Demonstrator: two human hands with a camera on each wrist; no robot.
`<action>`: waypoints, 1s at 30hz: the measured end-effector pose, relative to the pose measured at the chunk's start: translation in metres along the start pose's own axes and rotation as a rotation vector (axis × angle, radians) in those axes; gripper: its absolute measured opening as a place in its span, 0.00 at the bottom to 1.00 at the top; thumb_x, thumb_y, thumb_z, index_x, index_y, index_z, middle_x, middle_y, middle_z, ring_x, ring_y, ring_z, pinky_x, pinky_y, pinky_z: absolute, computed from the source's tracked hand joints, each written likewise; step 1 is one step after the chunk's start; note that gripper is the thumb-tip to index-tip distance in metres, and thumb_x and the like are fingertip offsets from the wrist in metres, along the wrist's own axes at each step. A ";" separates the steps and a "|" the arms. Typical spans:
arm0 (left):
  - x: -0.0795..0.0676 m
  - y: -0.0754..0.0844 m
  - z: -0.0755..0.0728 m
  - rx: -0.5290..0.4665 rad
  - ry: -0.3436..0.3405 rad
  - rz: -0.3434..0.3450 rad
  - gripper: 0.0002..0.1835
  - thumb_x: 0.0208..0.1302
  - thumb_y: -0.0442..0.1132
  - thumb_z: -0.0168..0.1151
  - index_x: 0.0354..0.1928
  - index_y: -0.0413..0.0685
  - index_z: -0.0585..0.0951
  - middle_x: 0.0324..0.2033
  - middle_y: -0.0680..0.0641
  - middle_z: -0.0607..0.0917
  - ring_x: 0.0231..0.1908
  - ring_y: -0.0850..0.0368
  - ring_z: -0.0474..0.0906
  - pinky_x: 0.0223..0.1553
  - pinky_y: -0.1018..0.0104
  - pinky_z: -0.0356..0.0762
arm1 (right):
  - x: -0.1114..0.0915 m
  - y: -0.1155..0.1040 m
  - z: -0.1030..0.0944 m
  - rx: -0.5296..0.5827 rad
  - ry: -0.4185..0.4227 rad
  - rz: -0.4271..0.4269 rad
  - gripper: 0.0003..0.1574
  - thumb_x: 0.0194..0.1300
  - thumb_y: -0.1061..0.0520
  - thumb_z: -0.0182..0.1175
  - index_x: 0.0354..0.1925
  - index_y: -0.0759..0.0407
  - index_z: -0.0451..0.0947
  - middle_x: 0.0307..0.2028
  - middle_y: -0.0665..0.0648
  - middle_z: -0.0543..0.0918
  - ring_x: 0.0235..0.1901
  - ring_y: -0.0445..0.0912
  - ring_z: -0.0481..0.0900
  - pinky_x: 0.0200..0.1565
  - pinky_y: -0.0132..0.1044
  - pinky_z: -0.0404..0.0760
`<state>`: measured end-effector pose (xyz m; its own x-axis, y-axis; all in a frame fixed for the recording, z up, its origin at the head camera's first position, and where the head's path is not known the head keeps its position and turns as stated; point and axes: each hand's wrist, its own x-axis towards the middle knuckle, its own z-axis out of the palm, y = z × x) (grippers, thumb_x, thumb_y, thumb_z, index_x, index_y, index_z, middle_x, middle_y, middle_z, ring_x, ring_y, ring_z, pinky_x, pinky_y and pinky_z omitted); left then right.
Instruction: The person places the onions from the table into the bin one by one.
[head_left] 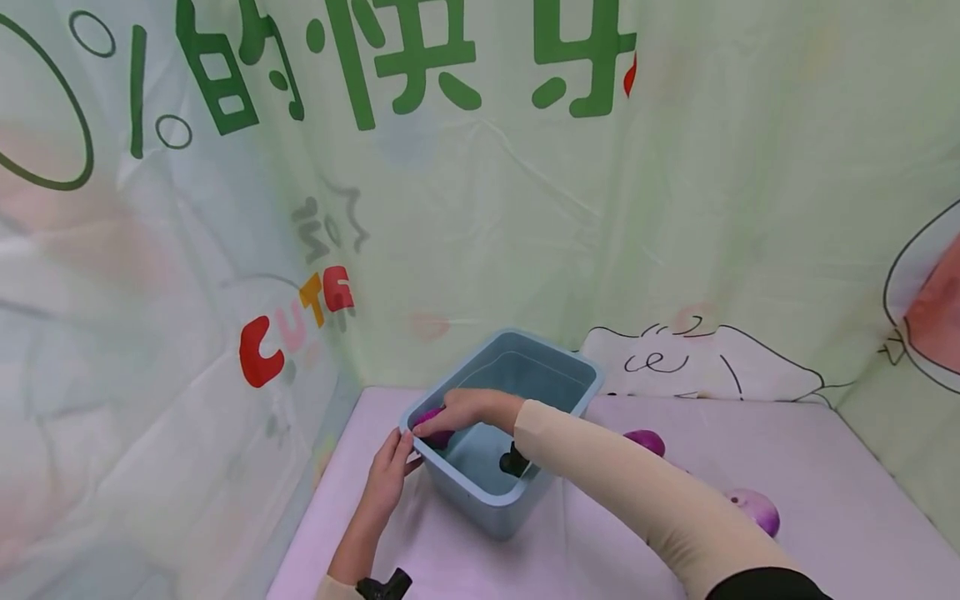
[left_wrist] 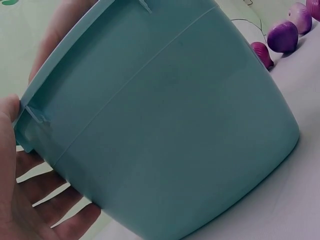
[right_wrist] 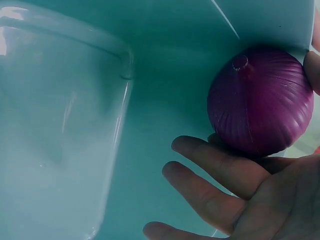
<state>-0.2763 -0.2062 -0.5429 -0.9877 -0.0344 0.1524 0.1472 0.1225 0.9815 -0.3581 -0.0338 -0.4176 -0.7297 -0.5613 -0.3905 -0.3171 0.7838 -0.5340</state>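
A blue-grey plastic bin (head_left: pixel 480 497) stands tilted on the table. My left hand (head_left: pixel 387 472) grips its rim at the near left corner, thumb up at the edge and fingers spread along the outer wall in the left wrist view. Reaching down inside the bin, my right hand (head_left: pixel 467 407) holds a purple onion (head_left: pixel 433 435) close to that same corner. In the right wrist view the onion (right_wrist: pixel 260 102) rests against the index finger, the other fingers stretched out below it; the thumb is mostly hidden behind the onion.
To the right of the bin, a dark purple onion (head_left: pixel 645 442) and a paler one (head_left: pixel 756 510) lie on the pink-white tabletop (head_left: pixel 810 467), partly behind my right sleeve (head_left: pixel 622 483). The left wrist view shows several onions (left_wrist: pixel 283 36) in a row. Printed curtains (head_left: pixel 480 208) enclose the table.
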 end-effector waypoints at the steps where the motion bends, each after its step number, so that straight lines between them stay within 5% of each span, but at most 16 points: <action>1: 0.000 0.000 0.000 0.000 0.004 0.006 0.33 0.69 0.62 0.47 0.71 0.56 0.63 0.65 0.50 0.68 0.60 0.48 0.70 0.55 0.43 0.70 | 0.000 0.000 0.000 -0.001 -0.004 -0.003 0.45 0.53 0.26 0.60 0.53 0.59 0.74 0.43 0.53 0.78 0.43 0.48 0.75 0.47 0.47 0.77; 17: 0.002 -0.002 -0.001 -0.023 -0.016 0.028 0.30 0.73 0.57 0.46 0.70 0.52 0.63 0.64 0.45 0.69 0.60 0.44 0.69 0.54 0.45 0.71 | 0.006 -0.002 -0.005 -0.083 0.038 0.027 0.52 0.60 0.25 0.52 0.67 0.61 0.65 0.63 0.60 0.70 0.59 0.52 0.70 0.58 0.50 0.71; 30: 0.000 0.001 0.002 0.006 0.025 0.006 0.28 0.72 0.56 0.47 0.69 0.55 0.65 0.62 0.47 0.72 0.57 0.47 0.72 0.53 0.45 0.72 | -0.041 0.003 -0.057 0.042 0.109 -0.085 0.50 0.61 0.25 0.51 0.63 0.63 0.69 0.58 0.58 0.74 0.55 0.50 0.73 0.52 0.45 0.76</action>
<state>-0.2766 -0.2043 -0.5420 -0.9851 -0.0586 0.1617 0.1531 0.1289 0.9798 -0.3640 0.0067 -0.3602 -0.7633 -0.5913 -0.2602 -0.3567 0.7216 -0.5933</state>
